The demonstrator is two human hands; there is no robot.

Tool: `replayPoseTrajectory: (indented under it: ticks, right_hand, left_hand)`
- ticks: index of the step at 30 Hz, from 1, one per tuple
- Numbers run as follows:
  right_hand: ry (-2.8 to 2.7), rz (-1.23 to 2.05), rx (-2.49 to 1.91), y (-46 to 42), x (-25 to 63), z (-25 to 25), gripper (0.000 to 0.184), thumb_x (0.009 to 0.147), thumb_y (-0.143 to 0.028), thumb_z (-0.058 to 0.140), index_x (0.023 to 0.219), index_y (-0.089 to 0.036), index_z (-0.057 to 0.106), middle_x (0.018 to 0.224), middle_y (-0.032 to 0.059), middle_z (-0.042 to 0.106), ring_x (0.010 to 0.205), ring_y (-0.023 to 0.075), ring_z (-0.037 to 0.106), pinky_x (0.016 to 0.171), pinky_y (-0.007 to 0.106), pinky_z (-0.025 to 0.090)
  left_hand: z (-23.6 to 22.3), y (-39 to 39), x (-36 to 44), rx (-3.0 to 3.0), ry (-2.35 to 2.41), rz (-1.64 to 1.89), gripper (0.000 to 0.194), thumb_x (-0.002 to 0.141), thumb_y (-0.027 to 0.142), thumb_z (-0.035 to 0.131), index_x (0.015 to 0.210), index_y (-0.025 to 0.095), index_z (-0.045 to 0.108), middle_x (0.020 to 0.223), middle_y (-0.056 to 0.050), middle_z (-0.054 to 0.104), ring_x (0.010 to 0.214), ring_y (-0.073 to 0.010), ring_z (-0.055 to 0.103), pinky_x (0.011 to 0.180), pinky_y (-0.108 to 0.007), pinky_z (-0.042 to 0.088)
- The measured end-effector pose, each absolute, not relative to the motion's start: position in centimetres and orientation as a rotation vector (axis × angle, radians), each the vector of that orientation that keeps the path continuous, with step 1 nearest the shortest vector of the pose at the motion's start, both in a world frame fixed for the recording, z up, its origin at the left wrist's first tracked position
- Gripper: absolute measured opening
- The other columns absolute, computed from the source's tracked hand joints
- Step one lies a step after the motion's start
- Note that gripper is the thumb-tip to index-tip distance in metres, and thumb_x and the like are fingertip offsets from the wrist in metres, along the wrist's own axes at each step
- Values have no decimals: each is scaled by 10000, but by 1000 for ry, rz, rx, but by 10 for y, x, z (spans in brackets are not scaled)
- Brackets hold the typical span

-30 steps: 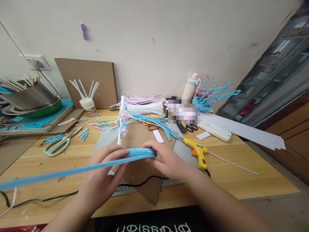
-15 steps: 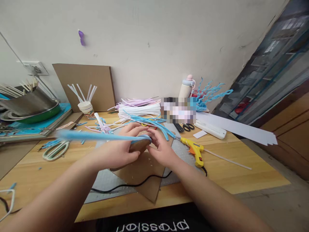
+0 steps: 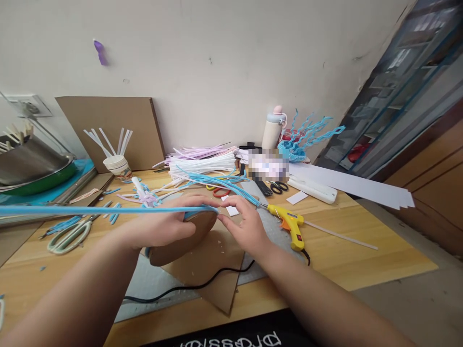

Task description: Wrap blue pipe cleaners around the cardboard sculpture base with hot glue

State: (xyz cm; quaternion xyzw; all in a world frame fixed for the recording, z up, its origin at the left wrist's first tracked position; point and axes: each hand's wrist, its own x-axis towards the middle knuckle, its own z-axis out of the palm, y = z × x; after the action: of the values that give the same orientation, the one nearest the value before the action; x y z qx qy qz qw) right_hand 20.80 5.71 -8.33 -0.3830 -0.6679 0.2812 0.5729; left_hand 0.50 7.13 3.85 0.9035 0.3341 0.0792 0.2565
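Observation:
My left hand grips a round piece of brown cardboard, thumb on its near face and fingers over the top edge. A blue pipe cleaner lies along that edge and runs out straight past the left side of the view. At the disc's right end, my right hand pinches the blue strand against the rim between thumb and fingertips. The disc is tilted above a cardboard sheet. A yellow hot glue gun rests right of my right hand, its nozzle near several blue pipe cleaners.
Green-handled scissors and blue scraps lie at left. White pipe cleaners and a paper cup are behind. Black scissors, a bottle and white strips stand or lie to the right. A black cord crosses in front.
The disc has moved slightly left and down and shows more of its face. The loose blue strand, blurred before, now stretches straight out to the left. The view has shifted a little right.

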Motion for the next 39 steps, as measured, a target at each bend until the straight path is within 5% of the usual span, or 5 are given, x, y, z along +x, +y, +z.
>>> replayPoseTrajectory:
  ticks: [9,24,28,33,39]
  right_hand:
    - [-1439,797,-933,59,206,-75,80,836,-240,671,756,-227,670,764,6,641,795,186,574,786,337,422]
    - [-844,1294,-986,57,231,-62,674,765,-764,555,426,-231,322,323,-90,276,283,51,237,343,216,178]
    - [-1120,1090,-1261,34,275,-60,790,796,-872,177,419,-228,437,383,3,444,358,120,422,403,264,325]
    - [-1520,395,-2277,5,330,-74,553,794,-707,524,497,-243,473,520,40,594,491,195,526,456,281,267]
    - [-1380,535,-2379,11,341,-98,306,709,-521,672,733,-242,549,843,110,699,792,338,648,553,340,347]
  left_hand:
    - [41,70,8,2243,1031,192,657,652,108,426,1230,386,567,1347,115,583,1289,-189,510,1106,-310,383]
    - [39,72,10,2167,1241,260,639,652,174,446,1243,394,546,1374,92,559,1278,-240,510,1019,-365,453]
    - [37,73,11,2140,1196,283,593,660,180,449,1220,350,542,1357,56,568,1268,-246,513,1004,-383,462]
    - [33,73,8,2100,1153,335,592,677,186,451,1246,337,519,1449,31,493,1341,-275,438,1066,-470,412]
    - [32,73,7,2054,1199,332,607,681,215,469,1279,318,473,1431,-5,498,1318,-290,454,1066,-496,403]
